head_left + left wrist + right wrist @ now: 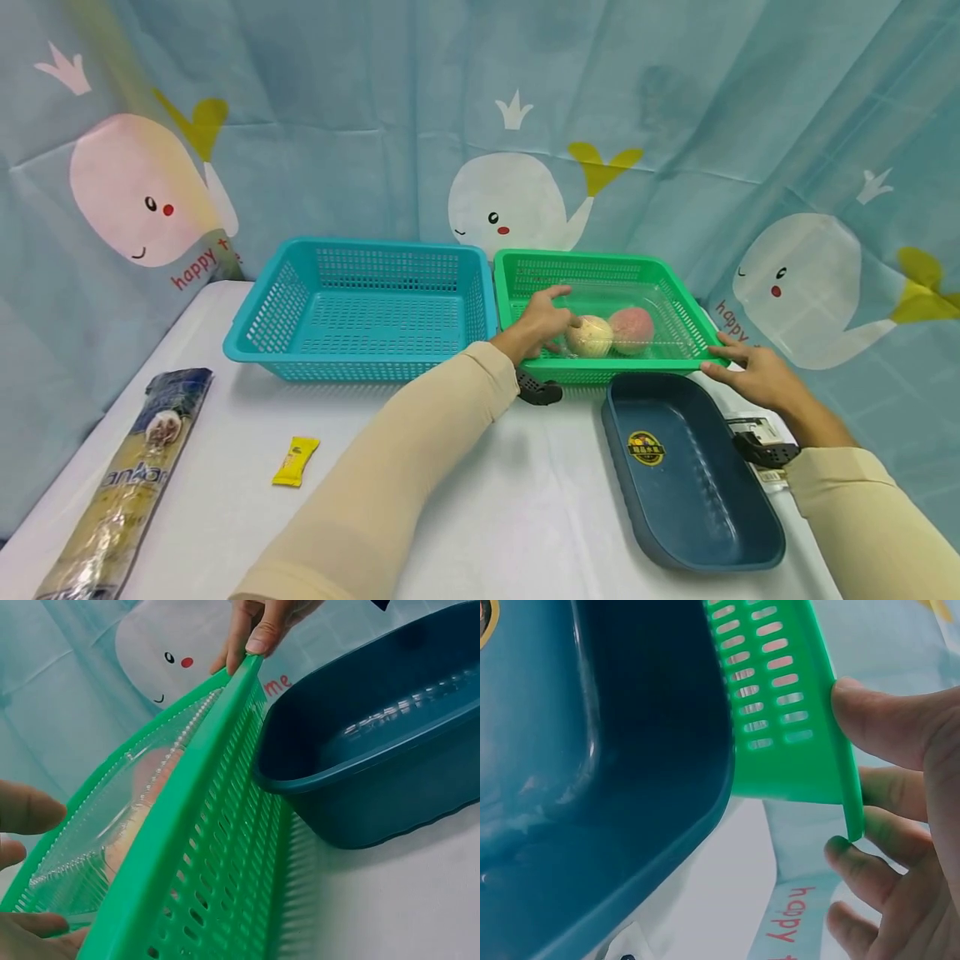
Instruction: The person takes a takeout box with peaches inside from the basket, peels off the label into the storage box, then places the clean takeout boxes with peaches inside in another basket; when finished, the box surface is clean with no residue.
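A green basket stands at the back right. Inside it lies a clear plastic box with a pale yellow round fruit and a pink one, both peach-like. My left hand is over the basket's front left side, beside the box, its fingers spread apart with nothing seen between them in the left wrist view. At the front right corner my right hand pinches the basket's rim, thumb on one side and fingers on the other, as the right wrist view shows.
A blue basket stands left of the green one. Before the green basket sits a dark blue basin, with a packaged item partly hidden under the right wrist. A small yellow packet and a long printed bag lie at left.
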Action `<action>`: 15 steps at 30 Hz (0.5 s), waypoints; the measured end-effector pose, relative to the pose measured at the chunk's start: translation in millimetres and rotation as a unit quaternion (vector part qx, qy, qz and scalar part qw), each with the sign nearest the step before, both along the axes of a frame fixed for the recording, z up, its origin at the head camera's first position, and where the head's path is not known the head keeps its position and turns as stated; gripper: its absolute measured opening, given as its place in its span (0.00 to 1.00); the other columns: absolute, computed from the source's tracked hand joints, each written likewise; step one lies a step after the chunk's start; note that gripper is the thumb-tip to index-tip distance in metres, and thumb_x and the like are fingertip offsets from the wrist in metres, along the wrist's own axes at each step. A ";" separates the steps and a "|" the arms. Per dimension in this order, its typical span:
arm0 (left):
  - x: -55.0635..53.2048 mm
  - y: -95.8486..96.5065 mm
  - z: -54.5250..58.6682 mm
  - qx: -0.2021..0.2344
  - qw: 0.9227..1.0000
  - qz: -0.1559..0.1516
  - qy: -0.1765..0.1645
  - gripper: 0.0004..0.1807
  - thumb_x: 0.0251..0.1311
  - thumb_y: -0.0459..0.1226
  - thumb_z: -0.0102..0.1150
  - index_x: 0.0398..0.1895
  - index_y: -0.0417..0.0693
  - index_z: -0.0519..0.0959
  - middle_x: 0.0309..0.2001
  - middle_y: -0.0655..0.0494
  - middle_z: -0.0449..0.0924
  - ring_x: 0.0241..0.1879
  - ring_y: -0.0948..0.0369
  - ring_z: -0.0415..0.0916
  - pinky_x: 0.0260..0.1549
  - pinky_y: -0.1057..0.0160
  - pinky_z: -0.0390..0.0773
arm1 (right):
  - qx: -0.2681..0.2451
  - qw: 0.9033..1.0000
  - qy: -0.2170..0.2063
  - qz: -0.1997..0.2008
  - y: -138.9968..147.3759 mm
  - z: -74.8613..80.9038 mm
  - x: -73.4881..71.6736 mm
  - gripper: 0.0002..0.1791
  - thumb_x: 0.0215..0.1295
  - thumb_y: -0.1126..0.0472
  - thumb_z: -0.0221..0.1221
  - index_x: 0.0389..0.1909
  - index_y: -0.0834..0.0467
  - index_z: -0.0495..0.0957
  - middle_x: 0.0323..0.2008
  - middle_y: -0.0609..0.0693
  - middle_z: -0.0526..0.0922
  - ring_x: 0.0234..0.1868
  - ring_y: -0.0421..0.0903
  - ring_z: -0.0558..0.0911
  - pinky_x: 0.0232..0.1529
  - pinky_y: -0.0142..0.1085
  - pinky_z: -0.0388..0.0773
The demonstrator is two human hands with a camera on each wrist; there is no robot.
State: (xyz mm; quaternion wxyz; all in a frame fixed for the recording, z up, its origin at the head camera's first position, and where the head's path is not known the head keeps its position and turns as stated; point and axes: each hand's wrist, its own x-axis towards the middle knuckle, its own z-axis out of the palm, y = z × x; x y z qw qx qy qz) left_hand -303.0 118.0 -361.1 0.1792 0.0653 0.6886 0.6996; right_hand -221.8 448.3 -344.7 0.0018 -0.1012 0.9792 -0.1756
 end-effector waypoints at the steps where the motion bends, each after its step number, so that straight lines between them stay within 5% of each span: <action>1: 0.3 -1.3 0.9 -0.005 1.000 -0.005 0.000 0.35 0.62 0.29 0.59 0.72 0.58 0.63 0.71 0.42 0.55 0.62 0.40 0.63 0.45 0.37 0.73 | 0.001 1.000 0.001 0.001 -0.5 -0.1 0.0 0.32 0.68 0.50 0.58 0.59 0.75 0.70 0.67 0.72 0.57 0.59 0.77 0.61 0.47 0.66 0.66; 6: 3.8 -4.9 9.7 -0.056 0.998 -0.007 0.020 0.36 0.61 0.34 0.62 0.72 0.61 0.62 0.71 0.47 0.57 0.62 0.46 0.65 0.46 0.39 0.73 | -0.008 1.000 0.008 0.003 -1.9 0.5 0.9 0.33 0.68 0.50 0.58 0.59 0.75 0.70 0.67 0.72 0.57 0.61 0.77 0.58 0.49 0.67 0.64; 9: 6.4 -6.3 18.8 -0.077 0.996 0.002 0.043 0.37 0.60 0.33 0.63 0.72 0.62 0.63 0.70 0.49 0.58 0.34 0.56 0.73 0.31 0.51 0.74 | -0.016 1.000 0.018 0.003 -1.6 4.9 0.8 0.33 0.68 0.51 0.58 0.60 0.76 0.68 0.67 0.73 0.56 0.63 0.77 0.56 0.50 0.68 0.61; 12: 9.2 -9.5 29.8 -0.091 0.994 0.005 0.066 0.37 0.59 0.33 0.63 0.71 0.61 0.63 0.69 0.51 0.60 0.21 0.59 0.55 0.21 0.57 0.64 | -0.020 0.999 0.029 0.003 -2.4 13.7 1.6 0.34 0.68 0.50 0.58 0.61 0.75 0.67 0.68 0.72 0.55 0.63 0.77 0.55 0.51 0.70 0.57; 15: 13.6 -15.9 40.9 -0.107 0.990 0.003 0.088 0.37 0.58 0.34 0.63 0.72 0.60 0.63 0.69 0.54 0.60 0.32 0.59 0.70 0.28 0.59 0.71 | -0.018 0.999 0.033 0.001 -5.4 23.8 3.2 0.34 0.69 0.50 0.57 0.63 0.73 0.67 0.69 0.70 0.54 0.61 0.77 0.58 0.48 0.70 0.59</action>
